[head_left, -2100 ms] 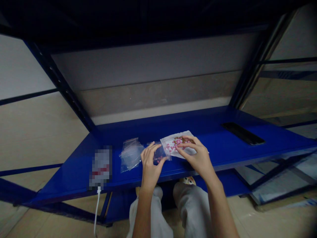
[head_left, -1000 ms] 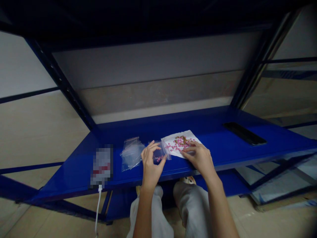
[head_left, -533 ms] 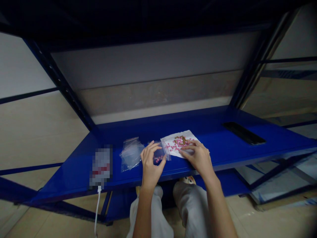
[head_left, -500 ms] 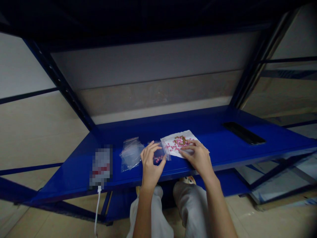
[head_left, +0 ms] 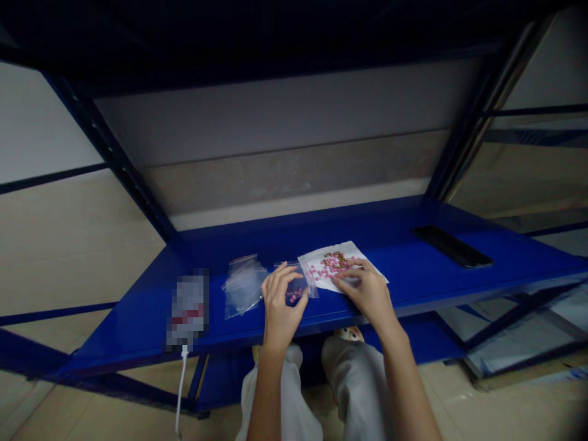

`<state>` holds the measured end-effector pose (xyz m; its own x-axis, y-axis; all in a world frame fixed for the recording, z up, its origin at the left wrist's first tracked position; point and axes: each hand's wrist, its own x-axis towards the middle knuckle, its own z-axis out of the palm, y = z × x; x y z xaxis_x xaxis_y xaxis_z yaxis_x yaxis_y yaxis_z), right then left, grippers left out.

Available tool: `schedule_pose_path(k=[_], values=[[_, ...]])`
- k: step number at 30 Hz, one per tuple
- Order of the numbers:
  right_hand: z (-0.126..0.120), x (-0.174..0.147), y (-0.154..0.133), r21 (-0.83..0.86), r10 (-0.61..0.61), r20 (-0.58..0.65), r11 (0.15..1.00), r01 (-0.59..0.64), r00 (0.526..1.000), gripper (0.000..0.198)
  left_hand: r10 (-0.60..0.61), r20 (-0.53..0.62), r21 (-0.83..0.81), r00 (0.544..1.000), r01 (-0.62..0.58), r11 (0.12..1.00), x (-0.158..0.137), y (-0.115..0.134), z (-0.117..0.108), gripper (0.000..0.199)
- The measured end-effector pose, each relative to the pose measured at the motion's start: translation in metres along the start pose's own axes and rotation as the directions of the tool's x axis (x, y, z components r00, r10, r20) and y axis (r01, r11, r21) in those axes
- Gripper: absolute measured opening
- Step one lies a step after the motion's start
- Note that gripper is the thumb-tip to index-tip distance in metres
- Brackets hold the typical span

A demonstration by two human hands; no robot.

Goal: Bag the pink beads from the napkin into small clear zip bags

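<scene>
My left hand (head_left: 281, 300) curves round a small clear zip bag (head_left: 313, 286), thumb on its near side and fingers on its far side. Inside the bag lie several pink pills (head_left: 294, 295). A white paper sheet (head_left: 356, 249) beside the bag carries a heap of loose pink pills (head_left: 321, 272) and several brown-gold capsules (head_left: 339, 256). Over the right part of the heap, my right hand (head_left: 370, 291) has thumb and index fingertips close together at the pills. Whatever is between those fingertips is too small to make out.
More clear bags (head_left: 245, 285) lie in a loose stack left of my left hand. A blurred-out device (head_left: 188, 309) with a white cable (head_left: 180, 392) rests at the shelf's left. A black phone (head_left: 452, 246) lies to the right on the blue shelf (head_left: 285, 229). Blue uprights stand at both sides.
My right hand's fingertips have shifted very slightly to the right over the pills, and thumb and index look closer together. The left hand and the bag are almost still.
</scene>
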<state>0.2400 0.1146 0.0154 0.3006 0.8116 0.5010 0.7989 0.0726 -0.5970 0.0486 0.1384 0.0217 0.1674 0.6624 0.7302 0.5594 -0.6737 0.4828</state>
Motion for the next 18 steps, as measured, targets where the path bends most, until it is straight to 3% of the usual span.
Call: schedule_pose_path(k=[5,9,14,18], values=[[-0.011,0.004,-0.026,0.232,-0.097,-0.087,0.966,0.115,0.991,0.015,0.006,0.009,-0.006,1.0,-0.006,1.0,0.0,0.0,0.0,0.021],[-0.014,0.002,-0.049,0.362,-0.19,-0.064,0.91,0.2,0.98,0.009,0.007,0.009,-0.004,1.0,-0.007,1.0,-0.001,-0.001,0.001,0.023],[-0.005,-0.002,-0.058,0.372,-0.245,-0.012,0.899,0.232,0.969,0.009,0.015,0.0,-0.002,1.0,-0.015,1.0,-0.001,-0.002,0.002,0.024],[-0.004,-0.002,-0.059,0.377,-0.224,-0.039,0.899,0.222,0.974,0.011,0.006,-0.007,-0.003,1.0,-0.006,1.0,-0.001,-0.002,0.001,0.023]])
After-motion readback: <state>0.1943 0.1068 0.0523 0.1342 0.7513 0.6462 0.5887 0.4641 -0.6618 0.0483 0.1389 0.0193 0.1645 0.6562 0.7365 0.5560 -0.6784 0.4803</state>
